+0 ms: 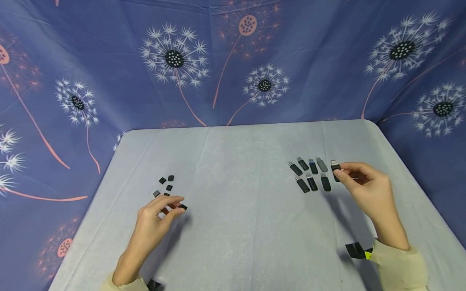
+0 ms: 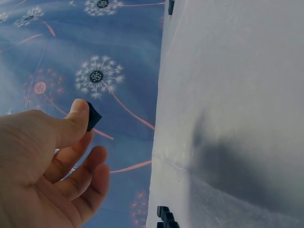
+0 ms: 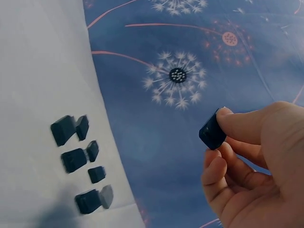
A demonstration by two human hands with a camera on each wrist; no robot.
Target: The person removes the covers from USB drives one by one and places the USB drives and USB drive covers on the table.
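Thumb and fingertips of my left hand [image 1: 153, 224] pinch a small black USB drive cap [image 1: 183, 207]. The same cap [image 2: 93, 117] shows above the curled lower fingers in the left wrist view. On the right, my right hand [image 1: 375, 198] grips a black USB flash drive [image 1: 335, 169] between thumb and fingers, its metal plug pointing away from me. Several uncapped USB flash drives [image 1: 312, 183] lie in two rows just left of that hand. Beyond the left hand, several small black caps [image 1: 162, 180] and a grey one [image 1: 156, 193] are scattered; the hand partly covers one.
A pale grey cloth covers the table [image 1: 233, 226]. Behind it and at both sides hangs a blue curtain [image 1: 313, 40] with dandelion prints. A black strap piece [image 1: 354, 250] sticks out by the right sleeve [image 1: 398, 266].
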